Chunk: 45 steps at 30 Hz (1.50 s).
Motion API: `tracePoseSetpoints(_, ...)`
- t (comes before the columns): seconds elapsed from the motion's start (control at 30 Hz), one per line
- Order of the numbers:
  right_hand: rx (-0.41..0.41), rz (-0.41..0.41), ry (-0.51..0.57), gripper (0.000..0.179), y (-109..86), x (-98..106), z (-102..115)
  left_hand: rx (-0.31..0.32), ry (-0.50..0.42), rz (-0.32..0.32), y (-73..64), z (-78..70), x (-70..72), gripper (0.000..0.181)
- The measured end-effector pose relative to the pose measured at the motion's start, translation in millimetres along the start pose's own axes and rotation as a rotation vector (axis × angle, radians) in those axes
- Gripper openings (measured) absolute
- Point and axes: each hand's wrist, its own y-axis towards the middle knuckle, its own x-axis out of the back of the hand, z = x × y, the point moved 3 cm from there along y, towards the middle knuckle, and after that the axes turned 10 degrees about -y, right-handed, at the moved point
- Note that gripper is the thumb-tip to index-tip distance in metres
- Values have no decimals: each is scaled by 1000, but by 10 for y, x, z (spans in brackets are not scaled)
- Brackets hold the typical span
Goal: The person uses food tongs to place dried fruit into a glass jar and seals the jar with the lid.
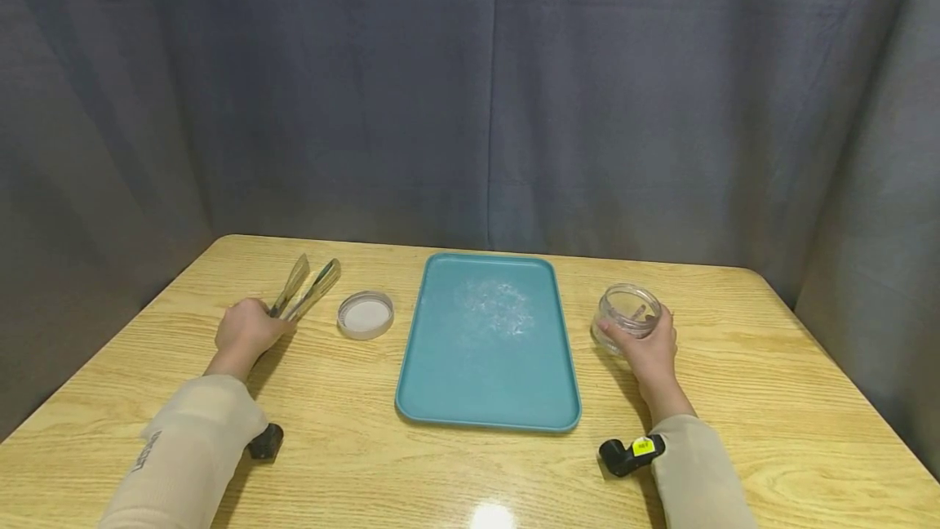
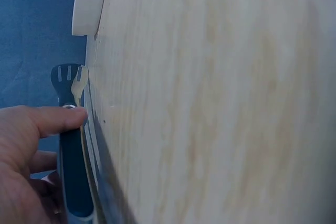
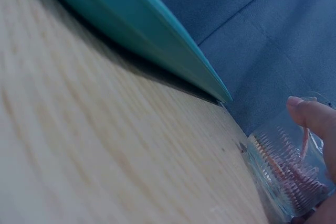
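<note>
On the left, my left hand (image 1: 250, 329) holds a pair of tongs (image 1: 312, 292) with slotted ends, which stand spread apart and point toward the back. In the left wrist view the index finger lies across the dark handle (image 2: 75, 174) of the tongs. To the right of the tray, my right hand (image 1: 649, 349) grips an open clear glass jar (image 1: 624, 300) round its side, thumb at the front left. Several thin pinkish ribbed pieces (image 3: 294, 179) show inside the jar in the right wrist view. The jar stands upright at the table surface.
A blue-green tray (image 1: 485, 398) lies mid-table, with scattered white powder or flakes (image 1: 499, 308) on its upper half. Between the tongs and tray sits a round lid (image 1: 365, 315), its white inner side up. Grey curtains (image 1: 470, 104) hang behind the wooden table (image 1: 352, 447).
</note>
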Motion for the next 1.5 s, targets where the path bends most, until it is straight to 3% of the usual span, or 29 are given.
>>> tracePoseSetpoints(0.57, 23, 7, 35, 93, -12, 6, -16, 38, 27, 47, -3, -6, 7, 40)
tracePoseSetpoints(0.73, 21, -3, 16, 93, -10, 15, -8, 53, 49, 80, -2, -33, 9, 46)
tracePoseSetpoints(0.87, 25, -11, 10, 93, -10, 31, 5, 48, 101, 62, 2, -96, 20, 55)
tracePoseSetpoints(0.97, 23, -12, 8, 93, -13, 45, 7, -13, 135, -21, -3, -217, 37, 61)
tracePoseSetpoints(1.07, 16, -12, 1, 94, -14, 59, 4, -144, 120, -123, -11, -402, 41, 63)
tracePoseSetpoints(1.13, 11, -7, -2, 95, -13, 66, 0, -226, 84, -149, -16, -541, 26, 66)
tracePoseSetpoints(1.2, 11, -6, -2, 95, -13, 71, -6, -274, 51, -120, -14, -676, -8, 70)
tracePoseSetpoints(1.3, 9, -7, -3, 95, -17, 76, -19, -311, 41, -20, -3, -865, -82, 75)
tracePoseSetpoints(1.5, 11, -12, 6, 94, -36, 78, -37, -297, 98, 182, 15, -1072, -278, 94)
